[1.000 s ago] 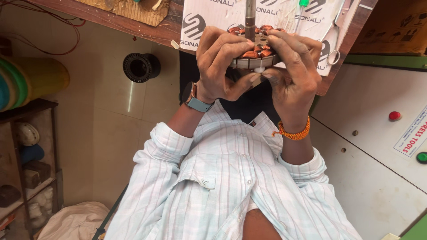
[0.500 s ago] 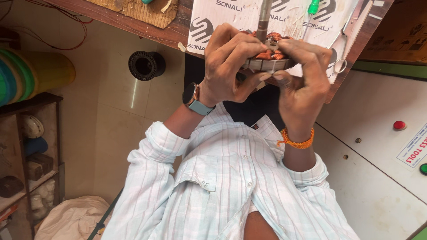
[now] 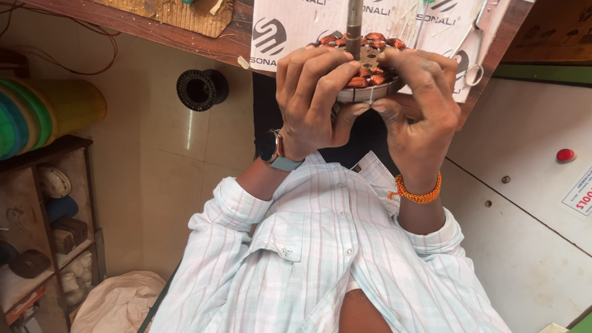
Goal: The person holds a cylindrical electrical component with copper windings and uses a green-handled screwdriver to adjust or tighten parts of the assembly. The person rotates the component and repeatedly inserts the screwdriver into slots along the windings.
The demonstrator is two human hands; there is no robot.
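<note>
Both hands are raised in front of the person's chest, closed around a round motor stator (image 3: 368,74) ringed with copper-coloured wire coils. The left hand (image 3: 314,102) wraps the stator's left side: its fingers (image 3: 320,71) curl over the top onto the coils, and its thumb presses up against the metal rim from below. The right hand (image 3: 419,114) grips the opposite side the same way, fingers draped over the coils and thumb tip meeting the rim just beside the left thumb. So the stator sits clamped between the 2 hands, tilted slightly toward the person.

A grey metal shaft (image 3: 354,24) rises from the centre of the stator, between the 2 sets of fingers, and runs up out of view.

On the left wrist, just below that hand, sits a dark watch (image 3: 274,151). On the right wrist is an orange beaded band (image 3: 419,190). Both arms wear the rolled sleeves of a pale striped shirt (image 3: 320,259).

Beyond the hands lies a white printed sheet (image 3: 296,31) on a wooden bench edge (image 3: 185,37). A pair of scissors (image 3: 473,61) lies on the sheet, just beyond the right hand. Well to the left of the left hand, a black spool (image 3: 200,89) lies on the tiled floor. To the right of the right hand is a white cabinet top (image 3: 524,203) with a red button (image 3: 565,155).
</note>
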